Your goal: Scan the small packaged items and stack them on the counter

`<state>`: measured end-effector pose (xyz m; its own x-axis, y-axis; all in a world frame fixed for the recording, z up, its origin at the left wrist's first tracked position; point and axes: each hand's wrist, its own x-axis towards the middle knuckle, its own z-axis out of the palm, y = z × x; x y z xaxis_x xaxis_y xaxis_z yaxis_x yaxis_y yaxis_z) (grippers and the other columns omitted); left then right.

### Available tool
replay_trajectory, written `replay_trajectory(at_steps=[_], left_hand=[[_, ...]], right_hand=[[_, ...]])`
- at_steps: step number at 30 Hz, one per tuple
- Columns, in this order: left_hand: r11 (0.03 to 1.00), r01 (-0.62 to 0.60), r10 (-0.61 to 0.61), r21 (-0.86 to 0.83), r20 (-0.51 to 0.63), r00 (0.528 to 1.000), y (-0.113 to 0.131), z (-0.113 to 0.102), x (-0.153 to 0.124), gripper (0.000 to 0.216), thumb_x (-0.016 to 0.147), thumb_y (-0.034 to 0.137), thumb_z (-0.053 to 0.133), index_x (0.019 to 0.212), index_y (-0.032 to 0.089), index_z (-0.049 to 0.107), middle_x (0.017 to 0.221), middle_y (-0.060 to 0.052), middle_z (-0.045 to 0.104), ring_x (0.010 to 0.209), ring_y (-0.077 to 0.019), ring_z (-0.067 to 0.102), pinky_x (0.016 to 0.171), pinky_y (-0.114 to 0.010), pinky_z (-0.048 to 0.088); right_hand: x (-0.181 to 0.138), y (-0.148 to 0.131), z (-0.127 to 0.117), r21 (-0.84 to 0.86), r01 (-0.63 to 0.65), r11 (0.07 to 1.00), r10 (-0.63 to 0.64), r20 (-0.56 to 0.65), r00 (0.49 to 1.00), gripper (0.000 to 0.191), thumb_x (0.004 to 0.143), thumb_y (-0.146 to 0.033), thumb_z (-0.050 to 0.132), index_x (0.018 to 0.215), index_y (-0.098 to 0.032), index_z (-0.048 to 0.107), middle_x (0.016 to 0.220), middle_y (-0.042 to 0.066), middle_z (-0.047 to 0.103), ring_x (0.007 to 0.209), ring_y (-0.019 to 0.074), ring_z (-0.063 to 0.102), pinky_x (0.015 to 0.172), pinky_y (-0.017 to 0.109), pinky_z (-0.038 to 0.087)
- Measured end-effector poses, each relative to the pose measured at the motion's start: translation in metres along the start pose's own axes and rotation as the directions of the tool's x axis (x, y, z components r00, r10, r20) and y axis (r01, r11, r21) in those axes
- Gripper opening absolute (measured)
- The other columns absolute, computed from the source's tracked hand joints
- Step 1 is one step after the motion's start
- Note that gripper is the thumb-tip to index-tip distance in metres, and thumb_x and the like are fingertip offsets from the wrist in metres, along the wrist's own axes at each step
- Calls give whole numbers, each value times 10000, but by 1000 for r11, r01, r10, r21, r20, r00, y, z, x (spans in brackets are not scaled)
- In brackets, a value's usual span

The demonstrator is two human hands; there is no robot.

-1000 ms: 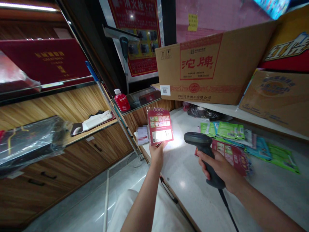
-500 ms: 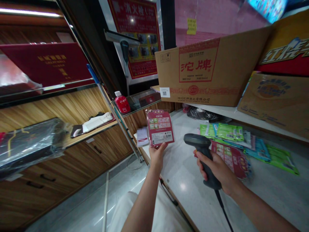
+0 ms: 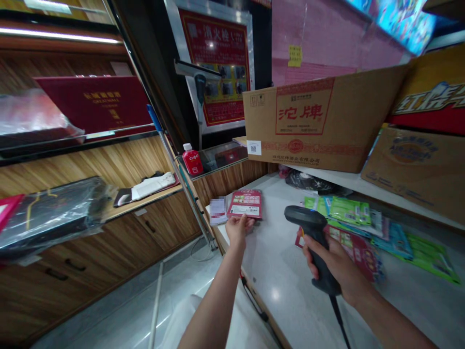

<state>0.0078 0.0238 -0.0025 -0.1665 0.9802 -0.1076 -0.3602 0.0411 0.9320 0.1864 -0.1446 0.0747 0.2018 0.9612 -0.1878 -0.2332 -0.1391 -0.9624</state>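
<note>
At the lower right of the frame, the right hand [image 3: 339, 266] is wrapped around the handle of a black handheld scanner [image 3: 319, 252], its head pointing left and its cable [image 3: 337, 317] running down to the bottom edge. At the centre, the left hand [image 3: 239, 230] is nearly closed, pinching the near edge of a dark red packet [image 3: 247, 201] with a pale label facing up. The packet is low over the far left corner of the white table [image 3: 271, 264]; whether it touches the surface cannot be told. A white card [image 3: 218, 212], partly blurred, is just beside its left edge.

Right of centre, another red packet [image 3: 358, 249] lies on the table, partly hidden by the scanner and right hand. Beyond it, green packets [image 3: 348, 209] overlap a blue packet [image 3: 395, 240] towards the right edge. Behind these sits a black plastic bag [image 3: 308, 180].

Farther back, a large cardboard box [image 3: 301, 126] with red print fills the upper right of centre; left of it a red bottle [image 3: 192, 161] with a white cap stands on a glass shelf [image 3: 223, 157].
</note>
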Motion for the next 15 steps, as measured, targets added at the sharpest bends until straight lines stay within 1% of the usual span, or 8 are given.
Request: replay_trajectory(at_steps=[2,4,6,8,9,11,13,15], left_hand=[[980,-11,16,200,-25,1000,1,-8,-3,319,700,420,714,663,141,562,551,-39,628,470,-169,616,490,-284,502],[885,-151,162,441,14,987,4,-17,-8,283,780,419,627,689,157,572,561,-32,617,473,-169,597,486,-283,475],[648,-374,377,664,148,914,7,-23,-13,212,827,348,579,712,171,598,665,-49,639,619,-188,629,609,-317,503],[327,-532,490,781,341,802,10,-25,-16,142,851,262,554,774,182,642,850,-82,663,852,-226,630,791,-375,496],[194,-569,489,799,424,762,10,-25,-16,125,858,231,545,834,187,659,951,-96,660,954,-245,606,865,-402,474],[26,-594,424,804,529,735,9,-21,-17,157,870,204,538,968,187,660,1104,-111,634,1084,-266,553,965,-436,424],[-53,-596,351,801,574,740,6,-16,-16,206,870,199,549,1057,178,636,1185,-117,605,1147,-272,519,1029,-449,378],[-93,-582,315,808,578,753,1,-11,-16,237,872,210,556,1097,169,618,1224,-126,582,1169,-276,503,1048,-450,359]], right_hand=[[-1,-1,0,3,-3,1000,3,-1,1000,440,678,-551,736,870,-207,538,512,-90,547,353,66,462,326,175,379],[-1,-1,0,9,-3,1000,3,-5,1000,440,684,-550,735,883,-208,542,518,-91,547,354,65,461,327,175,377],[-2,-1,0,10,-6,1000,6,-5,1000,435,690,-546,734,889,-210,541,521,-92,544,357,65,460,329,174,375],[-2,-1,0,5,-9,1000,9,-4,1000,438,690,-550,733,885,-210,538,519,-91,542,361,65,456,332,174,377],[-2,-2,0,0,-9,1000,9,-2,1000,443,688,-556,733,881,-209,536,515,-90,539,364,65,454,333,174,379],[-3,-3,0,-13,-5,1000,5,-7,1000,461,678,-570,734,877,-207,532,512,-92,530,367,64,448,332,173,379],[-3,-5,0,-25,-5,1000,4,-19,1000,483,663,-587,736,878,-208,528,517,-95,520,369,64,444,328,171,376],[-3,-5,0,-32,-11,999,10,-30,999,502,651,-600,739,883,-209,527,521,-97,511,369,63,439,324,171,374]])
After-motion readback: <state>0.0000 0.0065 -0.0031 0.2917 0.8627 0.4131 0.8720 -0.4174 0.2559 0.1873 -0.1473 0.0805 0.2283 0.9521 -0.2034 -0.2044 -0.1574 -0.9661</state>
